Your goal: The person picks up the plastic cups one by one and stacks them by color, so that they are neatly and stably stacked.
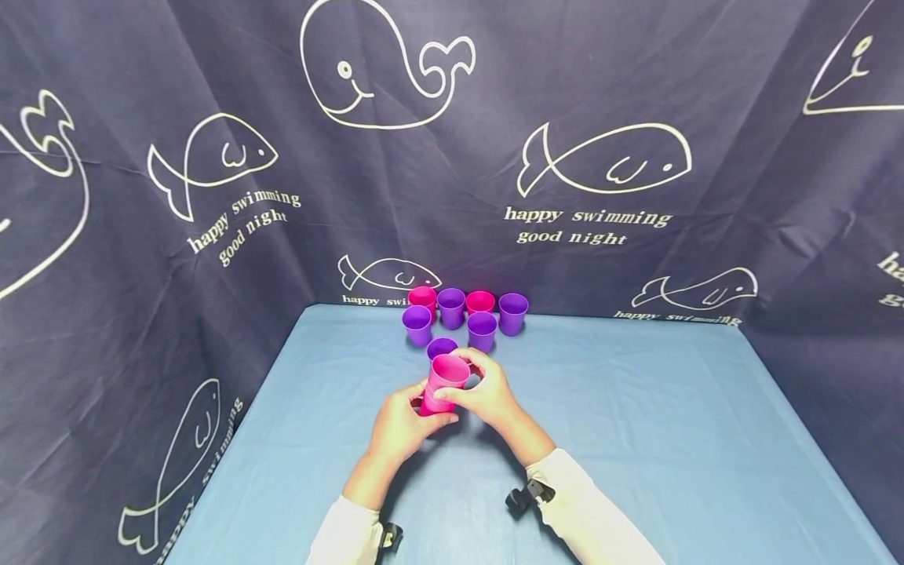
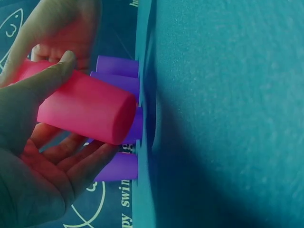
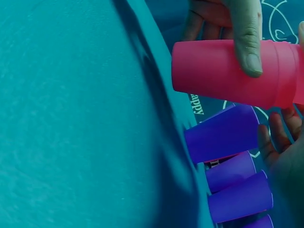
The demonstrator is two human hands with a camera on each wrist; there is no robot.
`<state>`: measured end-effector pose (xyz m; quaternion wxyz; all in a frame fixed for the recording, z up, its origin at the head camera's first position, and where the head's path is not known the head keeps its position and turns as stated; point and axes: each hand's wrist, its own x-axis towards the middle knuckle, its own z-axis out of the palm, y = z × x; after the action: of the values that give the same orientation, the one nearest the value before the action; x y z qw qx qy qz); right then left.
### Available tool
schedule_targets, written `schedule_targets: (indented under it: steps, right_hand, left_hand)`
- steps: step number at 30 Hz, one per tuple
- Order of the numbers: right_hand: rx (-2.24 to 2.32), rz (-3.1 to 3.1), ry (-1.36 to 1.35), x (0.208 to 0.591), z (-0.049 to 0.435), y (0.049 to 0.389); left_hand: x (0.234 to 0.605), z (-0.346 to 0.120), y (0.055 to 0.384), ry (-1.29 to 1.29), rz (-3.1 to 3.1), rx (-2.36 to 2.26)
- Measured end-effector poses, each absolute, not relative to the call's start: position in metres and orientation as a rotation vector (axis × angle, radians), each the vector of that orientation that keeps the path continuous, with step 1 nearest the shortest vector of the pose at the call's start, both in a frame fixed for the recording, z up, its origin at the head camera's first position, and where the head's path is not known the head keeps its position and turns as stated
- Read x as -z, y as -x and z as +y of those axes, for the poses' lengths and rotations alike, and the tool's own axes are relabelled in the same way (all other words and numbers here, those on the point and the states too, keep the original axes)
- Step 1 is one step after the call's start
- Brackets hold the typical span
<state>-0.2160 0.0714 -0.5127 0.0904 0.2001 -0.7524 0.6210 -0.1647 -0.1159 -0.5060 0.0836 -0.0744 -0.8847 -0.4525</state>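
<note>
Both hands hold a stack of nested pink cups [image 1: 446, 384] above the table, mouths facing up. My left hand [image 1: 401, 428] grips the lower cup, thumb on the near side and fingers around its other side. Higher up, my right hand [image 1: 489, 392] holds the upper cup near its rim, with thumb in front and fingers behind. In the right wrist view the rim of the lower pink cup [image 3: 223, 71] shows below the upper one. Just behind the stack stands a purple cup [image 1: 441, 346], partly hidden by it.
Farther back, purple cups [image 1: 482, 333] and two pink cups [image 1: 422, 298] stand upright in rows near the back edge of the blue-covered table [image 1: 636, 439]. A dark curtain [image 1: 452, 188] with white whale and fish drawings hangs behind and at the sides.
</note>
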Motion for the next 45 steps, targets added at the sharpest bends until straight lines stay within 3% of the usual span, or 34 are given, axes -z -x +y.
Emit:
schedule_targets:
  steps: [33,45]
  right_hand:
    - [-1.959,-2.166,-0.813,0.519,0.068,0.214]
    - [-1.945,-2.049,-0.731,0.515,0.072,0.224]
  left_hand:
    - [0.518,-0.120,0.165,0.193,-2.609,1.394]
    - [0.521,-0.124,0.169,0.105,-2.627,1.454]
